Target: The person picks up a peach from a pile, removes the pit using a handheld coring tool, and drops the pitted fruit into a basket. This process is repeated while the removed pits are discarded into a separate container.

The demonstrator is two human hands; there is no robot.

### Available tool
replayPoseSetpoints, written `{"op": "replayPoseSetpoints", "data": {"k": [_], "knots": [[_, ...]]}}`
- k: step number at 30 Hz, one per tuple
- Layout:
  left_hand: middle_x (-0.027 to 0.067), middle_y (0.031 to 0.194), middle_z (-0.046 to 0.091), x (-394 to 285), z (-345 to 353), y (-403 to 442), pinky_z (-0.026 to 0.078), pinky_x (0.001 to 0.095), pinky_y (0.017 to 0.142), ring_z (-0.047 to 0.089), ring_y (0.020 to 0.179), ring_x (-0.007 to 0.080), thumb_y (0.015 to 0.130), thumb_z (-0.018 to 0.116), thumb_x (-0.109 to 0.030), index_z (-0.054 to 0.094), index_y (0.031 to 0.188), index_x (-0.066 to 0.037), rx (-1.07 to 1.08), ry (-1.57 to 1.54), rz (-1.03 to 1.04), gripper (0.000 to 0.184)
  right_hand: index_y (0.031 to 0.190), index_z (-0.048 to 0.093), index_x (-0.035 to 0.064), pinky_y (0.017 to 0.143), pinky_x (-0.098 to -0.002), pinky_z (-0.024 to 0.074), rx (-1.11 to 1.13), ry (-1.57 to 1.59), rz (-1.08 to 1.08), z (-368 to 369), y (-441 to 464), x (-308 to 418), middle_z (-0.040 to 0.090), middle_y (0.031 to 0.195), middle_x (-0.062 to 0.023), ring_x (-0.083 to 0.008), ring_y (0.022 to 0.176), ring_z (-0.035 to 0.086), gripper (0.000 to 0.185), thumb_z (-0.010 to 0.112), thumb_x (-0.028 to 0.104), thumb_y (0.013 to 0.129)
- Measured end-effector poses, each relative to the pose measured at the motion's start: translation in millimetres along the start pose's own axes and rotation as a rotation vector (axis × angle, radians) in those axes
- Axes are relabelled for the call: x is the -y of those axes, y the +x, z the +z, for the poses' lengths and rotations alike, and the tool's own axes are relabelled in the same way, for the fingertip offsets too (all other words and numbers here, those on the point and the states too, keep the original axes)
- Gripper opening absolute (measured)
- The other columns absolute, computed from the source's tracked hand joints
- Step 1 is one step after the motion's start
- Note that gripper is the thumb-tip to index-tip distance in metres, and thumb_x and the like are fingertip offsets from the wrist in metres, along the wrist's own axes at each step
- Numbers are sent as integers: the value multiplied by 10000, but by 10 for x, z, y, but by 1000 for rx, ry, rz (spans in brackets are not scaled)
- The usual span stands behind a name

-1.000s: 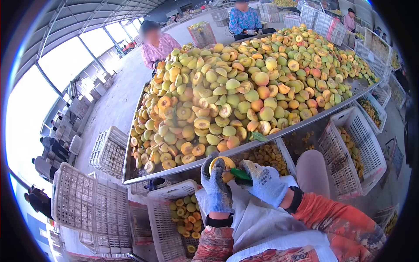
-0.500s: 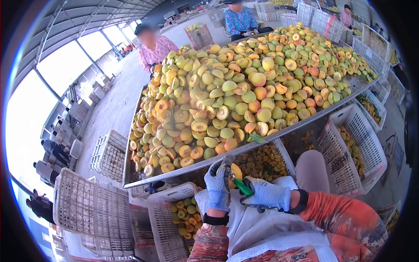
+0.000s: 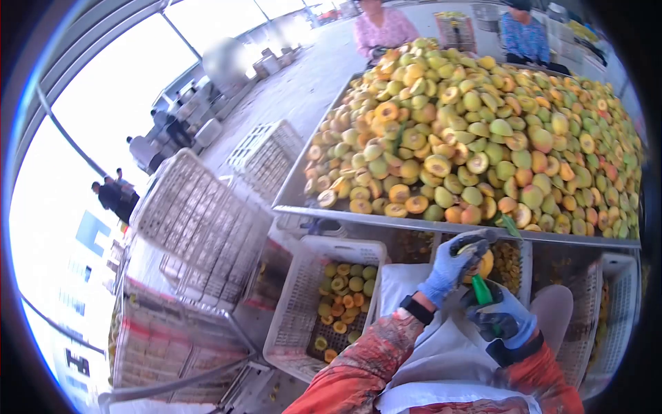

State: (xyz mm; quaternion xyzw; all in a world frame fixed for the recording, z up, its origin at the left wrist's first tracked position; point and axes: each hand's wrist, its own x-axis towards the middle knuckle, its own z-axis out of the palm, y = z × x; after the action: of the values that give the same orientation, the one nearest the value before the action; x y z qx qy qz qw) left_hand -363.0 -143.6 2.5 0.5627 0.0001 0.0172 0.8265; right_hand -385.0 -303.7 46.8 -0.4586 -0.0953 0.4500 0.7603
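Room: large shed with a pale floor point(image 3: 303, 90), bright open side; roof posts; several distant people near stacked containers.

Far side: one person in a pink top point(image 3: 386, 31), one in a blue top point(image 3: 524, 38), both beside the tabletop point(image 3: 414, 223), a metal-rimmed surface.

Heap point(image 3: 483, 138): yellow-green and orange fruit, many pieces cut, some apparently whole; a green leaf point(image 3: 511, 226) at the near edge.

Left hand point(image 3: 448, 268): gloved; narrow grip, holding one fruit piece point(image 3: 487, 262) just before the tabletop's near edge.

Right hand point(image 3: 507, 319): gloved; grip wrapped on a green-handled tool point(image 3: 481, 290), its end near that piece; contact hidden.

Near crate point(image 3: 380, 252): white plastic, to the left of the lap, part-filled with cut and rounded pieces, its slatted bottom partly showing.

Middle crate point(image 3: 526, 265): under the tabletop edge, holding small yellow-brown pieces.

Extent, as judged: a modest lot lies in the near crate, the far greater bulk in the heap; the piece in hand is in mid-handling, not set down.
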Motion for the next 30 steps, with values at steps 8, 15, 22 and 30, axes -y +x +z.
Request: {"op": "replayPoseSetpoints", "data": {"k": [8, 15, 22, 30], "knots": [[58, 931, 611, 117, 51, 259, 506, 285, 708, 596, 820, 173, 845, 593, -315, 575, 1107, -73, -484, -741, -178, 357, 1067, 497, 23, 409, -235, 406, -83, 137, -65, -360, 158, -248, 546, 699, -38, -120, 480, 512, 384, 660, 101, 728], [39, 1071, 572, 87, -312, 266, 509, 301, 734, 575, 940, 165, 889, 514, -377, 532, 1171, -68, -361, -491, -116, 419, 972, 526, 62, 352, -229, 359, -627, -512, -147, -990, 312, -375, 485, 604, 14, -92, 428, 460, 138, 529, 170, 886], [91, 1266, 466, 292, 140, 234, 480, 348, 854, 517, 1094, 232, 831, 544, -103, 359, 1328, -41, 225, -331, -111, 534, 1072, 529, 60, 488, -196, 431, -403, 71, -289, -1023, 493, -596, 563, 764, -20, -92, 588, 535, 254, 581, 113, 829], [73, 991, 615, 305, 108, 304, 514, 324, 714, 614, 848, 191, 886, 510, -389, 522, 1166, -29, -177, -1, -500, 456, 1057, 535, 72, 459, -216, 441, -573, 17, -416, -678, 434, -358, 568, 785, -14, -99, 606, 547, 206, 558, 149, 867]]}}
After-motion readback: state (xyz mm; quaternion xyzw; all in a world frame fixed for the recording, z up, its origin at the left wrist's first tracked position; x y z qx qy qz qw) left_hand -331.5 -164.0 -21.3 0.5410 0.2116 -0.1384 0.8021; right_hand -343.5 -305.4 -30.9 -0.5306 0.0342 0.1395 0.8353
